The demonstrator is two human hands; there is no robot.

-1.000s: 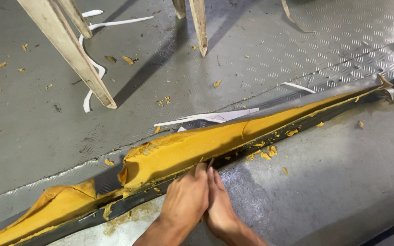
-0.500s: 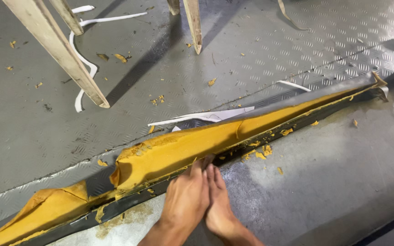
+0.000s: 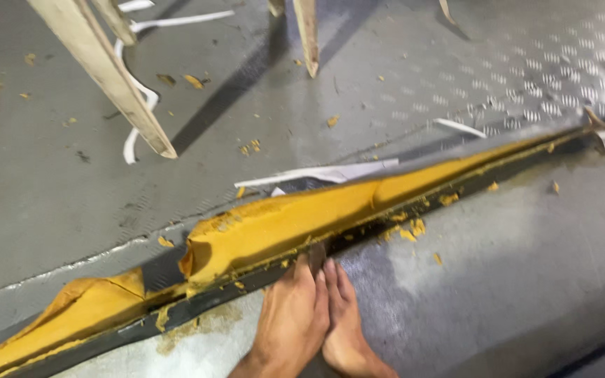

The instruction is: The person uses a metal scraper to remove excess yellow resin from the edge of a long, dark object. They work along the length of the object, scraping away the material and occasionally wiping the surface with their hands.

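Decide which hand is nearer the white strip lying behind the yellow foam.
Left, narrowly. The left hand lies below the white strip, fingers at the yellow foam edge; the right hand sits beside it, slightly further back.

Wooden legs (image 3: pixel 106 77); white strips (image 3: pixel 323 173).

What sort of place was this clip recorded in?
Probably a workshop or industrial floor. The grey floor turns into metal tread plate, a long yellow strip lies peeled along a dark seam, and bare wooden legs stand among scraps. Both hands press at the seam.
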